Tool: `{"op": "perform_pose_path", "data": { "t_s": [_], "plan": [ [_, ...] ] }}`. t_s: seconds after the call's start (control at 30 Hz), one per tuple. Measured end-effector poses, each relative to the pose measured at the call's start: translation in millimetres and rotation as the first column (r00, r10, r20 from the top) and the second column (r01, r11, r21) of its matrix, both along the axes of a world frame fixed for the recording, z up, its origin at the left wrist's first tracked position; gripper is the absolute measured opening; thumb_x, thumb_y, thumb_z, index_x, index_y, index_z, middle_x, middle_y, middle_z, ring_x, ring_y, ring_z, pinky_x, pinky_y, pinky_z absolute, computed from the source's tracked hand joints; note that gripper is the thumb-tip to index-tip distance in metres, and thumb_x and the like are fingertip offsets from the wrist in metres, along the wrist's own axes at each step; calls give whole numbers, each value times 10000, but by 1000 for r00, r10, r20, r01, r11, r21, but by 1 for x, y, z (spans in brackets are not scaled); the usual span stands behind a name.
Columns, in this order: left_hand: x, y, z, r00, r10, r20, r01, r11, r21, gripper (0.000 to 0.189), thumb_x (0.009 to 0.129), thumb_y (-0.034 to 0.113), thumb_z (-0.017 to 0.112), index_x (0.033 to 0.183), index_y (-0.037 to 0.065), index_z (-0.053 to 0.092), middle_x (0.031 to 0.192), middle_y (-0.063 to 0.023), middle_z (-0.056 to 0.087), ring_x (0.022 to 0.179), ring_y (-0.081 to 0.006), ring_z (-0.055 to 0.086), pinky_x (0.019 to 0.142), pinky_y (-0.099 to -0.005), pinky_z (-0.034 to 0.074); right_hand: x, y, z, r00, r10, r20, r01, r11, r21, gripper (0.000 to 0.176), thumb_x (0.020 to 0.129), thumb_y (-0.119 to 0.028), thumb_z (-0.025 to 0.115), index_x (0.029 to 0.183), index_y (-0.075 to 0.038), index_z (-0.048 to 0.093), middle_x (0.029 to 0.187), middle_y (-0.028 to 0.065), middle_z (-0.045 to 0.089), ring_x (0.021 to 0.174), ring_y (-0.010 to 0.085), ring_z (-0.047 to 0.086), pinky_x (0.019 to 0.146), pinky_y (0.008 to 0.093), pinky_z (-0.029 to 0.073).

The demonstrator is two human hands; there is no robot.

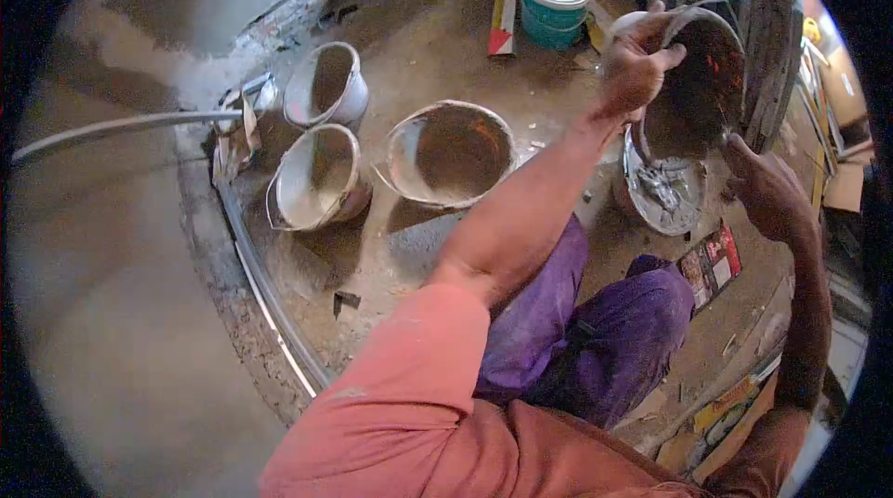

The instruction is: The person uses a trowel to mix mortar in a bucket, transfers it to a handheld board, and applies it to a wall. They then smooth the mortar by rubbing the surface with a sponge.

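My left hand (pixel 640 61) is closed on the rim of a tilted bucket (pixel 698 79), whose dark inside faces me. Below its lower edge stands another bucket (pixel 631 184) with wet grey plaster-like mix (pixel 668 196) in it. My right hand (pixel 770 189) is at the tilted bucket's lower right edge, with its fingers curled. Whatever those fingers grip is too small and dim to name. Whether the tilted bucket touches the one below cannot be told.
Three more buckets stand left of my arm: one in the middle (pixel 391 159) and two farther left (pixel 349 205) (pixel 358 93). A lidded teal tub (pixel 555 19) is at the back. A grey pipe (pixel 130 120) runs in from the left. A red printed packet (pixel 712 265) lies near my knee.
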State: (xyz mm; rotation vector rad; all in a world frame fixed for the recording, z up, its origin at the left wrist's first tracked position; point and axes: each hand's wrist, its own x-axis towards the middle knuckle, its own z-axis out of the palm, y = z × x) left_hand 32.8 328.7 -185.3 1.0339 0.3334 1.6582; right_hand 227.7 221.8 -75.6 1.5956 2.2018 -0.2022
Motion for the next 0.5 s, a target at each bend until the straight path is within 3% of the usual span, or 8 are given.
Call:
{"op": "perform_pose_path", "data": {
  "t_s": [0.03,0.13,0.2,0.3,0.33,0.4,0.43,0.5],
  "plan": [
    [1,4,-3,999,15,-45,-14,1000,25,453,754,17,723,1199,50,645,1217,-64,638,1120,-192,571,1041,-321,373,22,7,-13,1000,14,4,-14,1000,-9,616,858,-128,600,1408,-69,329,1056,255,602,917,463,583,758,531,434],
    [-5,0,1,1000,-15,-12,15,1000,13,405,755,-24,692,1155,30,662,1197,-71,644,1141,-185,561,1050,-310,360,54,16,-44,804,560,-200,-527,827,197,581,868,-143,602,1388,-72,354,1130,258,599,882,422,621,760,474,471],
    [-10,-2,-4,994,-111,11,111,994,-8,423,755,15,718,1167,61,637,1172,-54,646,1126,-181,563,1012,-319,396,39,4,-40,803,25,-596,-105,989,-101,535,903,-182,594,1378,-58,379,1127,188,600,868,278,609,739,388,482],
    [-24,-3,-10,990,-105,-92,96,990,-104,505,787,117,744,1267,127,590,1189,-59,629,1108,-192,561,995,-332,417,26,-2,-38,565,-479,-672,191,868,-458,468,951,-282,576,1332,-41,450,975,7,572,687,60,485,565,220,428],
    [-40,-9,-8,894,246,-374,-144,949,280,489,830,99,692,1301,101,561,1244,-80,601,1129,-210,556,1005,-350,418,9,-8,-32,490,-539,-685,247,839,-484,417,949,-357,565,1229,-54,503,876,-13,552,606,54,458,495,230,394],
    [-35,-21,20,992,-85,-91,71,986,-150,495,853,165,673,1323,98,530,1328,-76,539,1206,-232,503,1042,-363,375,-3,-14,-43,254,-607,-753,267,792,-549,414,939,-467,557,1097,-85,556,743,-37,511,528,47,437,422,239,367],
    [-34,-10,9,995,-91,43,95,991,-93,437,871,55,635,1301,61,552,1269,-99,591,1149,-246,553,1014,-392,424,1,-9,-63,102,-610,-786,209,786,-582,422,931,-502,562,1070,-104,557,709,-41,491,530,47,442,420,237,372],
    [-38,-5,11,978,-118,171,152,968,-201,423,899,44,587,1316,70,518,1284,-92,575,1185,-249,537,1022,-422,426,-15,-10,-46,82,-595,-800,298,780,-550,397,917,-481,587,1076,-119,557,705,-16,526,526,95,488,434,270,402]
  ]
}}
